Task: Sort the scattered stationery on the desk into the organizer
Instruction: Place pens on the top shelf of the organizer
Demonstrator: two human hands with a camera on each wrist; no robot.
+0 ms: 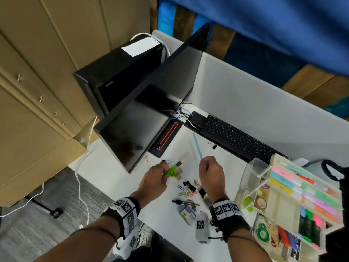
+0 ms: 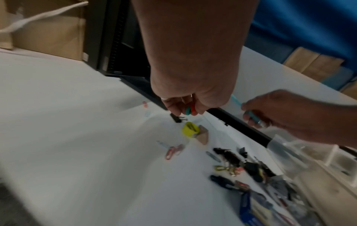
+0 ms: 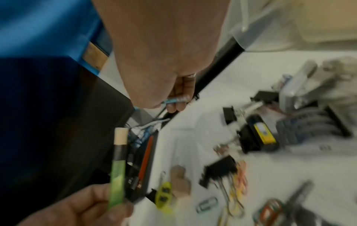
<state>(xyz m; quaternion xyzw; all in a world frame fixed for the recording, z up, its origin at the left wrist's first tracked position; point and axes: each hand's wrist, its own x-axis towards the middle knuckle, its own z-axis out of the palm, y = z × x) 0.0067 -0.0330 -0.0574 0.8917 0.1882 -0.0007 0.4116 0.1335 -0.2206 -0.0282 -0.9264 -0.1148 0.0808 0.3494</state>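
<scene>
My left hand (image 1: 164, 172) pinches a green pencil (image 3: 117, 175) with a black band and a cream eraser end, held just above the white desk (image 1: 222, 174). To its right, my right hand (image 1: 206, 163) grips a light blue pencil (image 1: 197, 147) that points away toward the keyboard. The tiered organizer (image 1: 272, 160) stands at the right, holding highlighters, tape rolls and pens. Below my left hand lie a yellow sharpener (image 2: 190, 129) and a tan eraser (image 2: 203, 136). Paper clips and black binder clips (image 1: 188, 188) lie scattered between my wrists.
A black monitor (image 1: 151, 110) and its base stand just behind my hands, with a black keyboard (image 1: 236, 138) to the right. A clear acrylic cup (image 1: 253, 173) stands at the organizer's left end. A staple box (image 1: 186, 214) and a small black tool (image 1: 179, 202) lie near the desk's front edge.
</scene>
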